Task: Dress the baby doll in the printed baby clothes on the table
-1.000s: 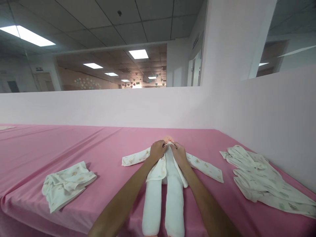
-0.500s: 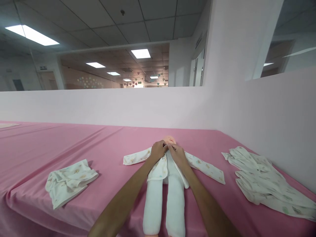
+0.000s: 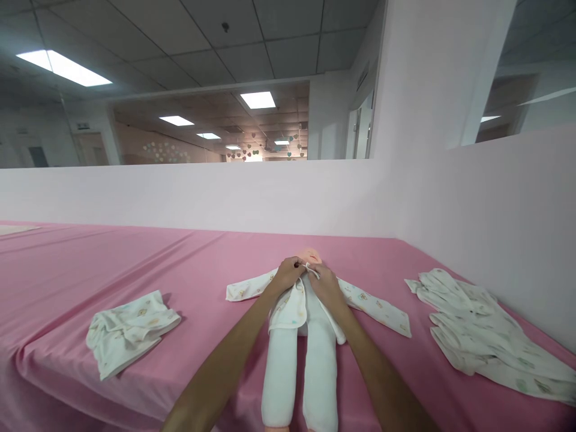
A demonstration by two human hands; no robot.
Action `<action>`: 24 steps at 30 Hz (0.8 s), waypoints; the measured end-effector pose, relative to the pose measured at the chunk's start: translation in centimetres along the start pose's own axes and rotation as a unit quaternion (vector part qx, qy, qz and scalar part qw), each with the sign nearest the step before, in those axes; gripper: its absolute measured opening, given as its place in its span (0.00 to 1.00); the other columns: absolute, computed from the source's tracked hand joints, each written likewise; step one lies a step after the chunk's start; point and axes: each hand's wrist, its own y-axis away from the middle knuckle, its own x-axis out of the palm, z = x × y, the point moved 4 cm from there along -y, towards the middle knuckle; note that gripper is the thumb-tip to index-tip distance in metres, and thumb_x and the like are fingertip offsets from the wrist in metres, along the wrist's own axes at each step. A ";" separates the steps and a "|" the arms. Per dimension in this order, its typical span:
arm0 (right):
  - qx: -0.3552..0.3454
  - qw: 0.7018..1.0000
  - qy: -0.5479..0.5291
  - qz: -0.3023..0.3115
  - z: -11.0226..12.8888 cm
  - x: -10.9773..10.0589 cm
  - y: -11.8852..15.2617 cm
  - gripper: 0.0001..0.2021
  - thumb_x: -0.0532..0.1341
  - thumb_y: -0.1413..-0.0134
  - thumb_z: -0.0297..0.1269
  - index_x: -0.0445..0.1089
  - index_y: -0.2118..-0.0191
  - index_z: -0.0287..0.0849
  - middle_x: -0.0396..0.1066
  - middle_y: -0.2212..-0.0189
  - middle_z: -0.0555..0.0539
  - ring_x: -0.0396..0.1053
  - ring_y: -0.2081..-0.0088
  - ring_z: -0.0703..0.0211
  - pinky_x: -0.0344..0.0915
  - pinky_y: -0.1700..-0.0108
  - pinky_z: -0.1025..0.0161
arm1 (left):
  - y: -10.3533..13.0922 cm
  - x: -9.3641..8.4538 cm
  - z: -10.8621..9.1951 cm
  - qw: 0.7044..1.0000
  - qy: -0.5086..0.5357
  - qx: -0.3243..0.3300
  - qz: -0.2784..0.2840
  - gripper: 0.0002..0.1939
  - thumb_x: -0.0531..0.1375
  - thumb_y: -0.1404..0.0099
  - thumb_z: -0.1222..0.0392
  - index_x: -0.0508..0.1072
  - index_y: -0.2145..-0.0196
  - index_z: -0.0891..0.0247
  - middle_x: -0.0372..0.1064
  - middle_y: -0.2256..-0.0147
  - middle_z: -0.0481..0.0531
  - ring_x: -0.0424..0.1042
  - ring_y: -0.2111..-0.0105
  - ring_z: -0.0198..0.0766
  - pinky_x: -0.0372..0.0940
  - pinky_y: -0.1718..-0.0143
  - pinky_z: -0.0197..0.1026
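1. Head view looks down two bare forearms to a doll (image 3: pixel 300 354) lying on its back on the pink table cover (image 3: pixel 193 270), its head (image 3: pixel 310 256) at the far end and its white legs pointing toward the camera.
2. Left hand (image 3: pixel 288 275) sits at the doll's neck, fingers curled in tight and pinching the top edge of the little printed jacket (image 3: pixel 288 306).
3. Right hand (image 3: pixel 324 283) is just beside it, the two hands touching or all but touching at the collar; its fingers are bent narrow too, nipping the opposite edge of the jacket front, with a thin white tie or fold of cloth between the fingertips.
4. Jacket's front hangs open below the hands, the left flap folded out over the doll's hip, the white body showing down the middle.
5. Both jacket sleeves are spread flat: one (image 3: pixel 245 288) out to the left of the hands, the other (image 3: pixel 380 312) running long to the right.
6. Well apart on the left lies a small crumpled garment (image 3: pixel 128 330) in the same pale print.
7. Over on the right, near the pale pink partition wall (image 3: pixel 495 228), a larger loose heap of printed clothes (image 3: pixel 477 333) lies spread on the cover.
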 end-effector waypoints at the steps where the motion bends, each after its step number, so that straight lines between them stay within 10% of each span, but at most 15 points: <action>1: -0.005 1.000 0.026 0.003 0.1 -0.1 0.2 0.14 0.53 0.44 0.29 0.76 0.59 0.41 0.76 0.54 0.43 0.71 0.50 0.52 0.63 0.47 0.58 | 0.1 -0.1 -0.3 1.000 0.004 -0.002 -0.001 0.07 0.57 0.40 0.64 0.75 0.67 0.65 0.74 0.67 0.50 0.70 0.68 0.35 0.63 0.66 0.35; 13: -0.018 0.979 0.204 -0.018 1.8 -1.7 4.1 0.13 0.51 0.41 0.29 0.73 0.59 0.42 0.73 0.59 0.39 0.68 0.56 0.47 0.59 0.54 0.56 | 3.9 -2.6 -2.9 0.984 -0.178 0.023 0.010 0.11 0.55 0.43 0.68 0.73 0.63 0.62 0.71 0.69 0.47 0.68 0.68 0.36 0.61 0.67 0.36; 24: 0.072 0.996 -0.051 -0.013 1.5 -2.5 4.4 0.06 0.55 0.49 0.39 0.65 0.72 0.45 0.70 0.72 0.51 0.67 0.67 0.54 0.60 0.63 0.60 | 5.6 -1.9 -3.1 0.944 -0.326 -0.041 -0.009 0.11 0.55 0.39 0.62 0.58 0.78 0.59 0.64 0.76 0.47 0.64 0.73 0.38 0.49 0.74 0.39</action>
